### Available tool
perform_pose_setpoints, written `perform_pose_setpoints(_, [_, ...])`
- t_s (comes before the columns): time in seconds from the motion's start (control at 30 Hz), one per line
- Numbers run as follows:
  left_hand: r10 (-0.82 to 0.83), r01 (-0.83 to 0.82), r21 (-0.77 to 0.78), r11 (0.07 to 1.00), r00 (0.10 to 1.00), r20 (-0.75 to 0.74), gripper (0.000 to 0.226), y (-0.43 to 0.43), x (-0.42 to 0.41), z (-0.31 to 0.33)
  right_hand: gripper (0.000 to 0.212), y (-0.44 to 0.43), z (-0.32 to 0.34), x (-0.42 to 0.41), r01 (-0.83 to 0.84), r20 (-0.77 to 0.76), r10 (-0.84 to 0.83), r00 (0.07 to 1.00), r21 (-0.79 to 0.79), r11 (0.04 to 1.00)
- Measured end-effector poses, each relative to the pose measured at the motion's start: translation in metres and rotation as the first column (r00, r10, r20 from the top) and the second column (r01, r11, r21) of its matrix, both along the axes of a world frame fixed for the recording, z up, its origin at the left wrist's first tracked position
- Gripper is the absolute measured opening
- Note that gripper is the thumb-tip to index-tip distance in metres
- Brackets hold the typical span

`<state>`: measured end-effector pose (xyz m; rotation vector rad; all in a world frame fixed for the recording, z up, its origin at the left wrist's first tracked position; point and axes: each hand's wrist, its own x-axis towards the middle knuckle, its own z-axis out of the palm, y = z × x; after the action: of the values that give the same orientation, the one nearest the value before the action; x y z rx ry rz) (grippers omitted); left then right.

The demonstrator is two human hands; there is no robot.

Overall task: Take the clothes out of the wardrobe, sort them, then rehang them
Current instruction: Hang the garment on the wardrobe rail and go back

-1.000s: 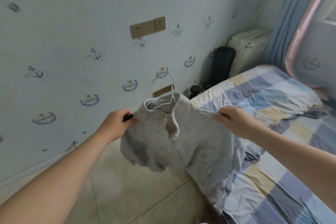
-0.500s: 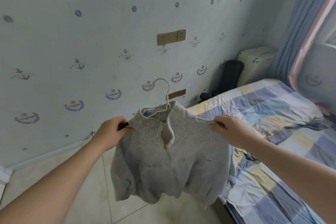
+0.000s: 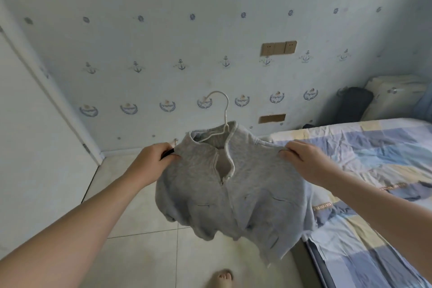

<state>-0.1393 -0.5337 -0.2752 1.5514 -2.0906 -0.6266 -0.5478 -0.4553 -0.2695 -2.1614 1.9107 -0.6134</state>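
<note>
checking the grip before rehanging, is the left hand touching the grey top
Touching. The head view shows the left hand pinching the shoulder of the grey top, fingers closed on the fabric edge.

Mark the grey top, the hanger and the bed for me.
grey top (image 3: pixel 233 199), head view, on its front panel below the zip.
hanger (image 3: pixel 225 110), head view, on the white hook's stem.
bed (image 3: pixel 374 147), head view, on bare checked sheet.

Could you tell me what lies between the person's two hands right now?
In the head view, the grey jacket on its white hanger spans from left hand to right hand.
</note>
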Motion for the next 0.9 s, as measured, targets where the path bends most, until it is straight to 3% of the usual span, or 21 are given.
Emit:
perform_pose_setpoints(0.27, [0.129, -0.129, -0.154, 0.98, 0.992, -0.011, 0.023, 0.123, 0.08, 0.054, 0.034, 0.044, 0.043, 0.077, -0.098, 0.06, 0.108, 0.992, -0.147, 0.984])
perform_pose_setpoints(0.4, [0.211, -0.203, -0.309, 0.929, 0.977, -0.008, 0.023, 0.174, 0.13, 0.091, 0.034, 0.056, 0.082, 0.129, -0.158, 0.089, 0.182, 0.979, -0.225, 0.961])
perform_pose_setpoints(0.63, [0.346, -0.277, -0.672, 0.686, 0.938, -0.033, 0.013, 0.261, 0.221, 0.18, 0.04, 0.084, 0.173, 0.241, -0.247, 0.105, 0.346, 0.932, -0.513, 0.822])
perform_pose_setpoints(0.9, [0.426, -0.241, -0.87, 0.43, 0.904, -0.04, 0.016, 0.366, 0.324, 0.306, 0.039, 0.124, 0.298, 0.36, -0.319, 0.072, 0.521, 0.851, -0.716, 0.62])
